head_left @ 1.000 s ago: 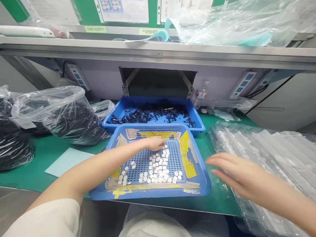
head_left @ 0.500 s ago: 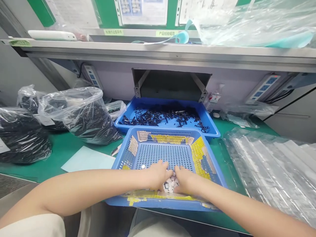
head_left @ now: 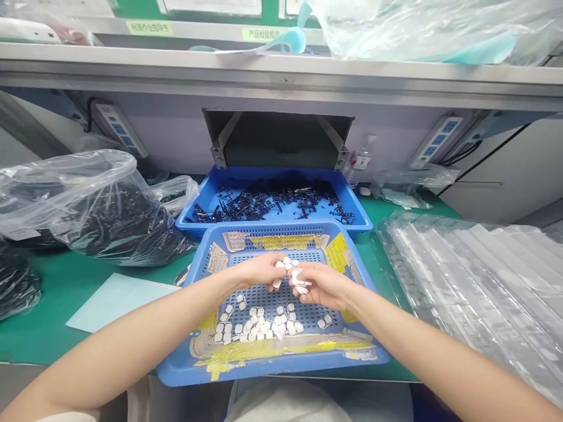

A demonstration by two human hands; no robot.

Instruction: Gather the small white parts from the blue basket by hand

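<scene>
Several small white pieces lie scattered in the near half of a blue perforated basket, whose walls carry yellow and pale tape. Above the basket's middle, my left hand is closed around a few white pieces. Close beside it on the right, my right hand grips more white pieces between thumb and fingers. The held pieces of the two hands nearly meet. Behind the basket stands a blue tray with many small black parts.
Clear bags of black parts stand at left, by a pale blue sheet. Clear plastic trays lie at right. A bottle stands behind the blue tray, under a metal shelf.
Both hands have risen from the basket's near side and moved forward, now holding white pieces. The pieces on the basket floor have come into view. The camera view has shifted.
</scene>
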